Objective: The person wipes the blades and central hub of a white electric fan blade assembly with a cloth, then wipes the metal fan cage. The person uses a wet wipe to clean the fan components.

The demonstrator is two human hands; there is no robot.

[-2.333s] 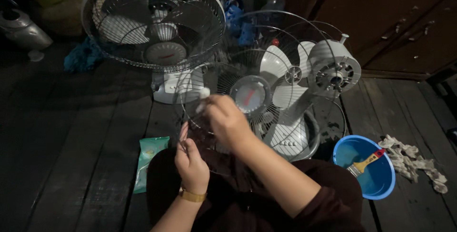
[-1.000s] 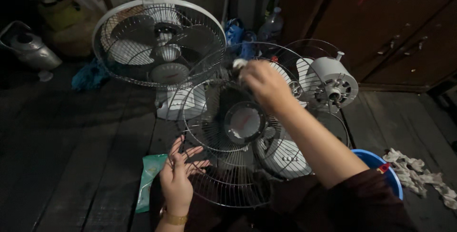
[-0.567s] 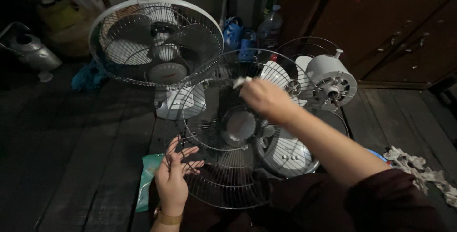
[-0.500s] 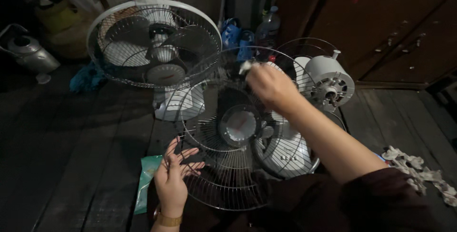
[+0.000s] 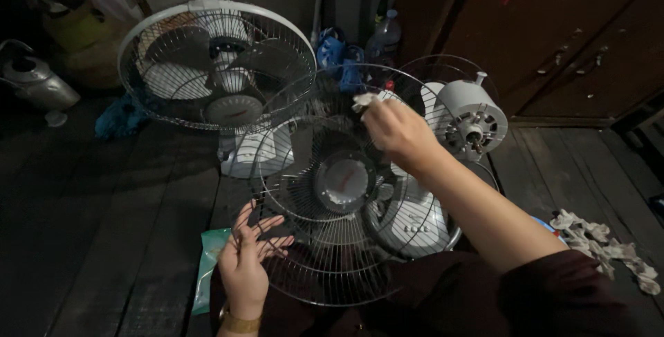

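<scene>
A round wire fan guard (image 5: 325,254) with a grey centre disc stands tilted on my lap. My left hand (image 5: 245,264) holds its lower left rim, fingers spread through the wires. My right hand (image 5: 394,129) is shut on a small white cloth (image 5: 363,100) pressed against the guard's upper wires. Behind the guard is a white fan motor head (image 5: 470,116) without blades, on its white base (image 5: 415,223).
A complete white fan (image 5: 214,67) with its guard on stands at the back left on the dark wooden floor. A green packet (image 5: 207,268) lies by my left hand. A crumpled rag (image 5: 602,244) lies at right. Wooden cabinet doors (image 5: 553,33) are behind; bottles stand at the back.
The guard has been raised and tilted towards me. My right hand moved with the cloth from the guard's centre up to its upper rim. My left hand shifted to the lower left edge.
</scene>
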